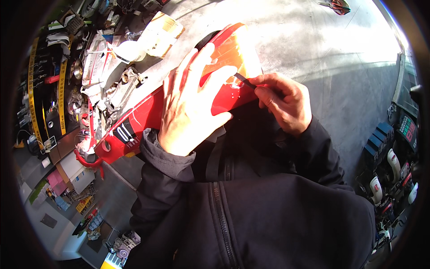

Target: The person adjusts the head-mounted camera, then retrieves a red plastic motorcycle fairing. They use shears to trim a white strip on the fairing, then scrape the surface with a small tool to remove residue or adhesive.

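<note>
A glossy red panel, seemingly a vehicle body part, lies slantwise before me. It has a round hole near its lower left end and a black decal with writing. My left hand is laid across the panel, fingers spread and thumb near the lower edge. Between thumb and forefinger my right hand pinches a thin dark strip-like tool. Its tip meets the panel near my left forefinger, beside whitish scuffs and small marks. Bright sunlight washes out the panel's upper right. Black ribbed tubing shows behind its far edge.
A cardboard box and a metal bracket-like part lie left of the panel among cluttered parts. Red-handled scissors or snips rest on the grey floor at the top. Blue boxes stand at the right.
</note>
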